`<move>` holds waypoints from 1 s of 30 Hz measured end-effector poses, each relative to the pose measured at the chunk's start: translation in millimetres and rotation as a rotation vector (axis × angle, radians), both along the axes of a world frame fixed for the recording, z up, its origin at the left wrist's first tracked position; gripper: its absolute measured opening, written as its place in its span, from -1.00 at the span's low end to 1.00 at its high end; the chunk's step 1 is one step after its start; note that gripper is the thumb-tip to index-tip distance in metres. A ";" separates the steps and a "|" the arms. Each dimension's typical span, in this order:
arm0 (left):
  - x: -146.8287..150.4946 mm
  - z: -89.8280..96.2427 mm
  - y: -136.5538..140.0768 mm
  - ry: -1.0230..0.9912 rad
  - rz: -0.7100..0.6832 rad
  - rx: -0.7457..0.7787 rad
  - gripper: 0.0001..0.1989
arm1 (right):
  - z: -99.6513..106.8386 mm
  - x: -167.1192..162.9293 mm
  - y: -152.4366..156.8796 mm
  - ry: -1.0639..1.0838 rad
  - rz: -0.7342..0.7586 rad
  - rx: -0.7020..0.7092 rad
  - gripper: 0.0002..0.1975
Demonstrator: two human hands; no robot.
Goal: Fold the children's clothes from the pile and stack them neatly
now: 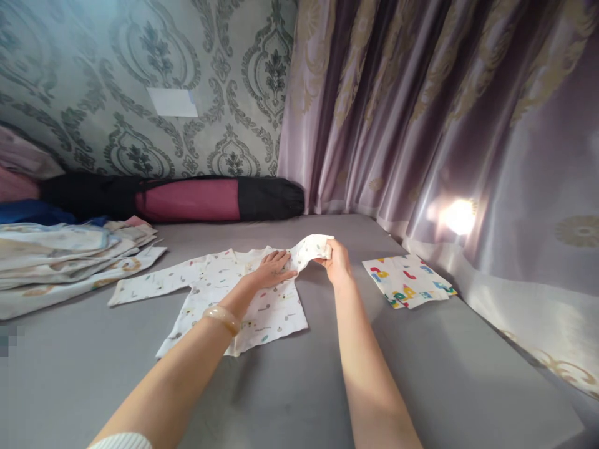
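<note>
A small white long-sleeved baby shirt [276, 312] with a tiny scattered print lies spread on the grey sheet. My left hand [272, 269] rests flat on its upper chest, fingers stretched out, near the right shoulder. At the end of the right sleeve, my right hand [336, 263] grips the cuff, lifting that sleeve off the sheet in a low arch. The left sleeve lies out straight to the side. A pale bangle circles my left wrist.
A folded white cloth with colourful letter-like shapes [409, 280] lies to the right. Several garments are piled [70, 255] at the left. A long black and maroon bag [187, 199] lies along the patterned wall. Purple curtains [421, 125] hang along the right side of the grey bed [299, 393].
</note>
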State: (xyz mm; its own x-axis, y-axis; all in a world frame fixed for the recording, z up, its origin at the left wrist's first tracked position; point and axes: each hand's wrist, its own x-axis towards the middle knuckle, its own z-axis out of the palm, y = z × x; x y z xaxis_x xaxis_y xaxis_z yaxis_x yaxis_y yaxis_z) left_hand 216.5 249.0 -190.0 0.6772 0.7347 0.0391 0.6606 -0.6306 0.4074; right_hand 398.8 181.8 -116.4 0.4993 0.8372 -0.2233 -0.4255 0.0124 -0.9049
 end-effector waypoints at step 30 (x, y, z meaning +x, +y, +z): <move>-126.4 -0.4 -47.8 -0.222 0.428 0.070 -0.59 | -13.2 -94.6 46.7 -0.087 0.108 -0.090 -0.99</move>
State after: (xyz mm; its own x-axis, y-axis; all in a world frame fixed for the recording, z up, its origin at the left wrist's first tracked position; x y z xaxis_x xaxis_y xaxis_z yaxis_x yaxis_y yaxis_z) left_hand 90.1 201.3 -190.4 0.2849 0.9357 0.2081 0.7682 -0.3527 0.5343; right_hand 304.3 228.5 -129.7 0.4282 0.8655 -0.2600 -0.3400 -0.1123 -0.9337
